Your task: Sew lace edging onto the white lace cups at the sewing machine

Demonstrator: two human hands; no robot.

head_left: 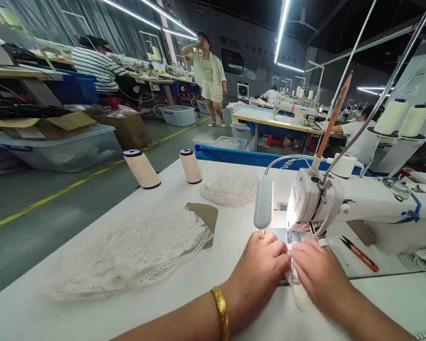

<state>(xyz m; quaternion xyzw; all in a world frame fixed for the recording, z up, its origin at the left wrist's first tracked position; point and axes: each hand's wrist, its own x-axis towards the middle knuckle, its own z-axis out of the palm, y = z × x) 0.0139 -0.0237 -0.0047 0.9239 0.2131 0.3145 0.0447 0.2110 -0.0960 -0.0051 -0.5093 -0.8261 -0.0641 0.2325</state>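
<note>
Both hands are close together at the needle area of a white sewing machine. My left hand, with a ring and a gold bangle, pinches a strip of cream lace from its left side. From the right, my right hand has its fingers closed on the same lace. The strip hangs toward me between the hands; its far end under the presser foot is mostly hidden by fingers and glare. A lamp lights the spot just beyond my left hand.
A long pile of white lace lies left, partly over a brown card. Behind it are a cream lace heap and two thread cones. Red-handled thread snips lie right. A person stands in the aisle; others sit at machines.
</note>
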